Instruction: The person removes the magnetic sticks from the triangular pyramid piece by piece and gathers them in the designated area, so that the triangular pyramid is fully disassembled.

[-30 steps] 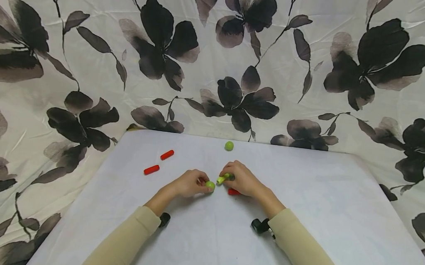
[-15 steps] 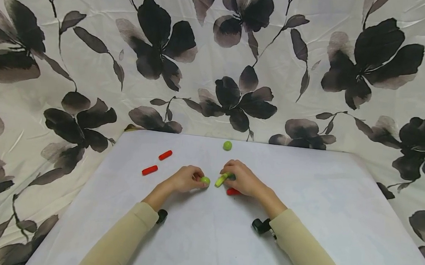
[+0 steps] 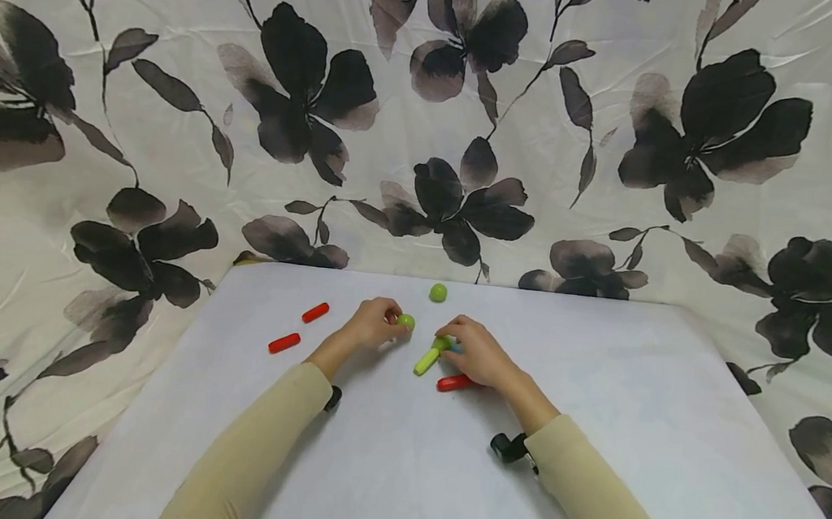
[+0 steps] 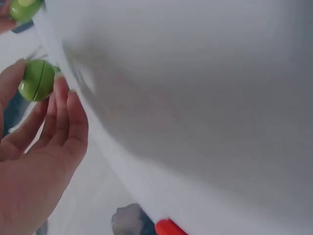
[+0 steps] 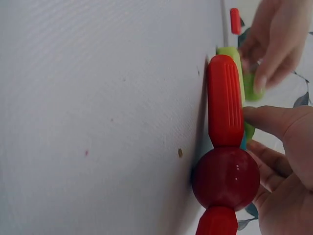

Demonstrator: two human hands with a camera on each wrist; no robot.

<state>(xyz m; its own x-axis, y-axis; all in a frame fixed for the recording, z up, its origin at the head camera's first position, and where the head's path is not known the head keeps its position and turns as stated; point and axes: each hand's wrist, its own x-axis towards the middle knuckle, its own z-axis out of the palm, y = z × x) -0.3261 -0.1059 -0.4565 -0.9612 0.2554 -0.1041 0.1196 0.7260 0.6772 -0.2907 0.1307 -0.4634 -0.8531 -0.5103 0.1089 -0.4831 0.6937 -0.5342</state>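
My left hand (image 3: 374, 324) pinches a glossy green ball (image 4: 38, 80) between thumb and fingertips. In the left wrist view a seam runs round that ball. To its right, my right hand (image 3: 480, 354) holds a lime-green rod (image 3: 426, 361) joined to a green ball (image 3: 442, 343), with a bit of blue behind it. Just below that hand lies a red rod (image 3: 454, 383). The right wrist view shows this ribbed red rod (image 5: 226, 100) joined to a dark red ball (image 5: 227, 178), with another red rod (image 5: 217, 223) on the ball's far side.
Two loose red rods (image 3: 284, 342) lie on the left part of the white table (image 3: 385, 469). Near the back edge sits another green ball (image 3: 439, 292). A floral cloth (image 3: 591, 184) hangs behind the table.
My left hand has carried its ball away from the right hand, toward the table's back. In the right hand, the lime-green rod now points more toward me and shows more of its length.
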